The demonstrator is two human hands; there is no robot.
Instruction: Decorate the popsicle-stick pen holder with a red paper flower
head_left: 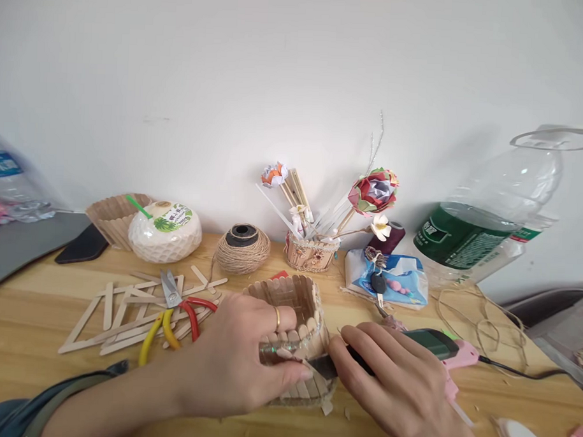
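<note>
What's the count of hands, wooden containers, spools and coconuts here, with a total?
Hands: 2, left hand, right hand
Wooden containers: 3, held container, rear-left container, flower holder
Spools: 2, twine spool, dark thread spool
Coconut: 1
Total: 8

wall (230, 70): white, faintly scuffed | table (24, 343): pale brown, wood-grained

One head-worn camera looked forward and down.
From six o'clock, close above the left hand (246, 354) and right hand (393, 381), it faced the wall (220, 82) at twelve across the tabletop (24, 340).
</note>
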